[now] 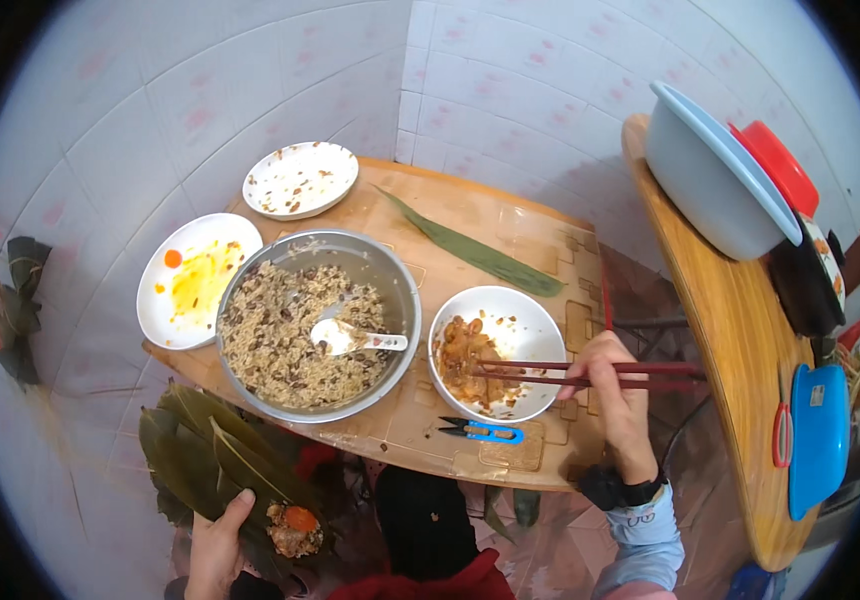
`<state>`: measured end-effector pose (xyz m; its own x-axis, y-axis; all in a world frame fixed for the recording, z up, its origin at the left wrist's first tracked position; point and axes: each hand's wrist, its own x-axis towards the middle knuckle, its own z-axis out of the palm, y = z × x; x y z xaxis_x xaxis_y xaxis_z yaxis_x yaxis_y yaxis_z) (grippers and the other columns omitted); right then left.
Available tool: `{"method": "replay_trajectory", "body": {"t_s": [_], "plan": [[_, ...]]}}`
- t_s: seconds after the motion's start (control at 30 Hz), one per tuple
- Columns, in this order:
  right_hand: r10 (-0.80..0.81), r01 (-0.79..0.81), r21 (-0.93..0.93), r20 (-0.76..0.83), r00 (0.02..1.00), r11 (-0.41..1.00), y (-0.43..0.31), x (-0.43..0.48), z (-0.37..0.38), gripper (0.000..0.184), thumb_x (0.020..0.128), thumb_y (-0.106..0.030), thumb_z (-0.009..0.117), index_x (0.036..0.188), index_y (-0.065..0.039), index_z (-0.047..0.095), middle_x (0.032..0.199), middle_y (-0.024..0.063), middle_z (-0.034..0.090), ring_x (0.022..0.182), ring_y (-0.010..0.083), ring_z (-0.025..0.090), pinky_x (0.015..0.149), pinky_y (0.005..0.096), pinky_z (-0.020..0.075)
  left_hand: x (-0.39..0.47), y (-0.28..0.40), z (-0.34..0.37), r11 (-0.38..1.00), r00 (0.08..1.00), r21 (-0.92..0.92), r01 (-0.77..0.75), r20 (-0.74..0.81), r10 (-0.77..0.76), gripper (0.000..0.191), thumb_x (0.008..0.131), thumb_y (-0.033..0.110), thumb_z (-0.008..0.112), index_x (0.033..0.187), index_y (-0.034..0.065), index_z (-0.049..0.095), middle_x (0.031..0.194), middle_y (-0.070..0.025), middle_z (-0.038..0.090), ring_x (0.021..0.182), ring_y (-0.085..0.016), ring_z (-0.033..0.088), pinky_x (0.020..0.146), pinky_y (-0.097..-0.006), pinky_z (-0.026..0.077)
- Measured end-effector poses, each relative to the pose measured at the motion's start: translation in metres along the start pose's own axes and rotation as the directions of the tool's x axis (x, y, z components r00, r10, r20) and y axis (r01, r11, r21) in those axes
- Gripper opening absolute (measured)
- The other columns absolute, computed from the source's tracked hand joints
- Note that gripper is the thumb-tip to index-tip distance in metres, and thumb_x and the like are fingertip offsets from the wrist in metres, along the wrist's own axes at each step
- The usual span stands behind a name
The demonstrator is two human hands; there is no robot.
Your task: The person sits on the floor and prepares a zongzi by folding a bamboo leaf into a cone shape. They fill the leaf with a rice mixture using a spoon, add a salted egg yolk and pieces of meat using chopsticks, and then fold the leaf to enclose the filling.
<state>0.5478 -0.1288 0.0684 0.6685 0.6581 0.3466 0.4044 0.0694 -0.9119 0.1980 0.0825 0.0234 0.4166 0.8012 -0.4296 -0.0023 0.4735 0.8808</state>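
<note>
My left hand (221,544) holds broad green leaves (193,457), its thumb on top. On them lies a mound of rice and filling with an orange egg yolk (300,518). Dark red chopsticks (643,376) are gripped in my right hand (610,382), their tips in the brown marinated pieces (467,356) inside a white bowl (542,330). Left of this bowl stands a steel basin (409,300) of rice mixed with dark beans (287,352), a white spoon (355,337) resting in it.
One long leaf (475,251) lies across the table (430,461). Blue thread snips (484,430) are near its front edge. A yellow-stained plate (156,307) and a white dish (302,180) stand at the left. A wooden board (730,375) at the right bears a grey basin (715,180) and red-handled scissors (782,435).
</note>
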Motion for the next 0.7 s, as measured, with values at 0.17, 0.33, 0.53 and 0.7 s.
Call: {"method": "replay_trajectory", "body": {"t_s": [0.17, 0.33, 0.53, 0.7], "plan": [[-0.041, 0.041, 0.006, -0.005, 0.999, 0.999, 0.025, 0.004, 0.001, 0.027, 0.098, -0.014, 0.044, 0.079, 0.002, 0.054, 0.081, 0.0076, 0.050, 0.065, 0.0143, 0.060, 0.059, 0.0262, 0.0497, 0.000, 0.004, 0.012, 0.998, 1.000, 0.057, 0.023, -0.017, -0.022, 0.044, 0.087, 0.001, 0.059, 0.127, 0.0004, 0.043, 0.120, -0.0121, 0.056, 0.107, -0.025, 0.056, 0.092, -0.0390, 0.047], [-0.079, 0.076, -0.046, -0.053, 0.995, 0.996, 0.019, -0.001, -0.007, 0.030, 0.098, -0.015, 0.043, 0.076, 0.002, 0.053, 0.080, 0.0079, 0.050, 0.064, 0.0155, 0.060, 0.060, 0.0276, 0.0502, 0.002, 0.000, 0.015, 0.997, 1.000, 0.073, 0.022, -0.017, -0.021, 0.043, 0.086, 0.002, 0.060, 0.127, 0.0004, 0.043, 0.119, -0.0121, 0.057, 0.106, -0.024, 0.057, 0.091, -0.0382, 0.047], [-0.120, 0.123, 0.022, -0.087, 0.989, 0.992, 0.012, -0.007, -0.010, 0.032, 0.098, -0.016, 0.041, 0.075, 0.001, 0.052, 0.079, 0.0081, 0.049, 0.063, 0.0164, 0.060, 0.060, 0.0290, 0.0506, 0.001, 0.000, 0.021, 0.998, 0.999, 0.045, 0.039, -0.013, -0.039, 0.043, 0.087, 0.002, 0.059, 0.127, 0.0008, 0.043, 0.120, -0.0119, 0.057, 0.106, -0.024, 0.057, 0.091, -0.0382, 0.047], [-0.153, 0.156, 0.022, -0.113, 0.982, 0.987, 0.013, -0.009, -0.011, 0.034, 0.099, -0.021, 0.041, 0.075, 0.000, 0.052, 0.079, 0.0083, 0.047, 0.062, 0.0166, 0.060, 0.060, 0.0293, 0.0509, 0.001, 0.000, 0.020, 0.998, 0.999, 0.043, 0.038, -0.024, -0.037, 0.042, 0.087, 0.002, 0.059, 0.127, 0.0012, 0.044, 0.119, -0.0119, 0.057, 0.107, -0.024, 0.056, 0.091, -0.0386, 0.047]]}}
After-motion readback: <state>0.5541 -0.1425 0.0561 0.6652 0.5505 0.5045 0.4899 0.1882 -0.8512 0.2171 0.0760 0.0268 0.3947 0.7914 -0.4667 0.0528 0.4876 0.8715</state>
